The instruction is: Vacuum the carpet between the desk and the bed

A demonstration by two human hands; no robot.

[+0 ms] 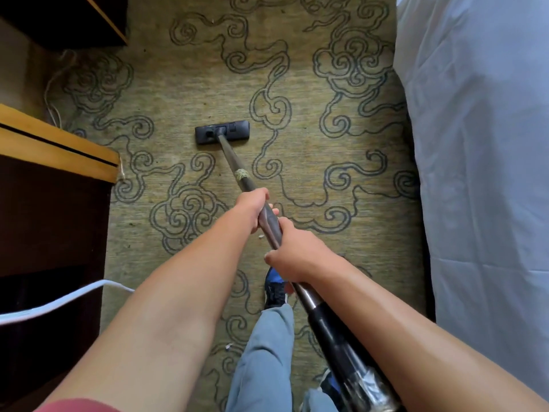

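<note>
A black vacuum floor head point(222, 132) rests flat on the olive carpet point(312, 150) with dark swirl patterns, roughly midway between desk and bed. A dark metal wand point(234, 165) runs from it back toward me, with a band of tape around it. My left hand point(252, 208) grips the wand higher up the tube, toward the head. My right hand point(292, 254) grips it just behind, closer to my body. Beyond my right hand the wand joins a thicker black hose section point(335, 337).
The wooden desk point(59, 153) with a dark side panel stands along the left. The bed with a pale sheet point(475, 144) fills the right side. A white cable point(68, 298) crosses at the lower left. Thin cords point(52, 93) lie by the far left wall. My shoe point(274, 288) stands on the carpet.
</note>
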